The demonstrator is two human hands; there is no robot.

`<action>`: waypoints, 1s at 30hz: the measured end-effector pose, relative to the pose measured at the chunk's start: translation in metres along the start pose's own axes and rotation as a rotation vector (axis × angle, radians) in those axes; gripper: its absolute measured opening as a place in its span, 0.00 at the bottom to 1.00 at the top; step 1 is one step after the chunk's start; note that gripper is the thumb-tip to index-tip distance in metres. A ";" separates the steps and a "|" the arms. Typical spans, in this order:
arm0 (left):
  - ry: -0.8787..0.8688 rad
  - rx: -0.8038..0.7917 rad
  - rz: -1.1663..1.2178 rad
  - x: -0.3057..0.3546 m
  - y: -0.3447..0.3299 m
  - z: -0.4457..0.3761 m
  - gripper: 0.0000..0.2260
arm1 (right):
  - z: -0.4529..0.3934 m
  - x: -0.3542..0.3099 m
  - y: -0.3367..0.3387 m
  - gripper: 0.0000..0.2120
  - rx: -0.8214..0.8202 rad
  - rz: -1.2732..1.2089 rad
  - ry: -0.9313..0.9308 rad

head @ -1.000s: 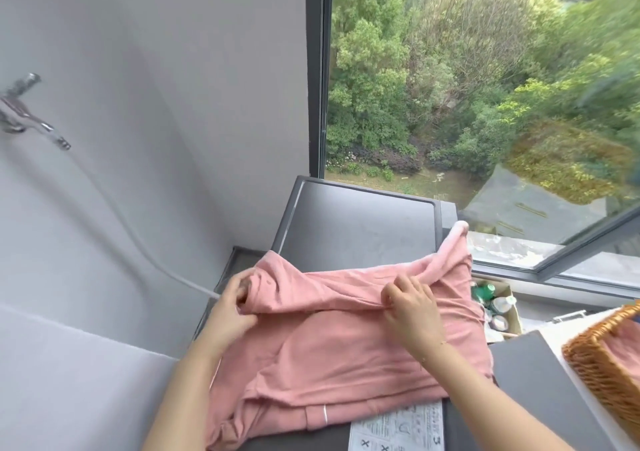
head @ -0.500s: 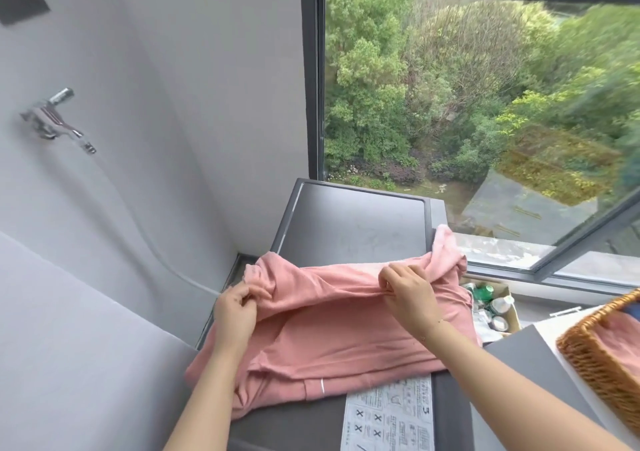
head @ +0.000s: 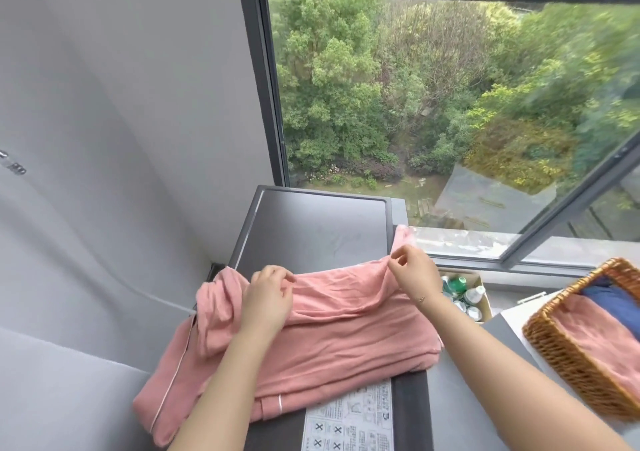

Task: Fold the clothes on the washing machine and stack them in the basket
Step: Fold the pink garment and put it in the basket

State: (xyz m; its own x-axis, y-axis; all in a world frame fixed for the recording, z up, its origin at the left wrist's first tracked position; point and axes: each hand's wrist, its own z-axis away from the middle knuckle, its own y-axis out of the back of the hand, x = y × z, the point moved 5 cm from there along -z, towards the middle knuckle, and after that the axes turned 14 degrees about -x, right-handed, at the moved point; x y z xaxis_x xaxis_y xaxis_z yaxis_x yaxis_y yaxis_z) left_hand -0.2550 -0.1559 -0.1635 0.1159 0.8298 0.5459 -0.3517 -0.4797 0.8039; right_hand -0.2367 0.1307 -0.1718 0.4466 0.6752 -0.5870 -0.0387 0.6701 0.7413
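Pink garment [head: 332,340] spread across top of dark grey washing machine [head: 318,229], partly folded, near-left portion hanging over left edge. White piping visible along left hem.

Left hand [head: 268,300] closed on upper fold of garment, fingers pinching fabric near left end. Right hand [head: 410,270] closed on same upper edge farther right, thumb and forefinger pinching cloth and raising it slightly off machine top. Small tip of pink fabric projecting beyond right hand toward window sill [head: 467,243].

Printed label sheet [head: 349,423] on front of machine top, just below garment, upper edge partly covered by it.

Wicker basket [head: 568,357] on white counter [head: 512,315] to right, well apart from garment; folded pink item [head: 599,336] and dark blue item [head: 613,298] inside.

Cardboard box [head: 485,298] holding bottles between machine and counter, below sill.
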 end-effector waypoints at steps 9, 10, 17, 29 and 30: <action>0.179 -0.184 -0.240 -0.008 -0.042 -0.053 0.12 | -0.066 0.012 -0.008 0.30 -0.110 0.131 -0.184; 0.184 -0.172 -0.231 -0.010 -0.043 -0.057 0.10 | -0.075 0.016 -0.008 0.25 -0.098 0.115 -0.179; 0.201 -0.135 -0.059 -0.014 -0.031 -0.066 0.03 | -0.070 0.039 0.044 0.18 0.349 -0.867 -0.142; -0.295 -0.195 -0.317 0.029 -0.072 -0.024 0.21 | -0.016 0.137 -0.040 0.22 0.230 -1.706 -0.458; -0.254 -0.191 -0.314 0.021 -0.073 -0.021 0.19 | -0.019 0.135 -0.037 0.27 0.209 -1.696 -0.442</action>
State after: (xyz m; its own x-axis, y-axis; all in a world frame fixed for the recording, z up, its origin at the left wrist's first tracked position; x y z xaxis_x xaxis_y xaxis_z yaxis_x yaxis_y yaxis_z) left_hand -0.2459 -0.0976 -0.2161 0.4606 0.8190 0.3422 -0.4252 -0.1348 0.8950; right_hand -0.1919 0.2025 -0.2849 0.0572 -0.8084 -0.5858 0.7701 0.4091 -0.4894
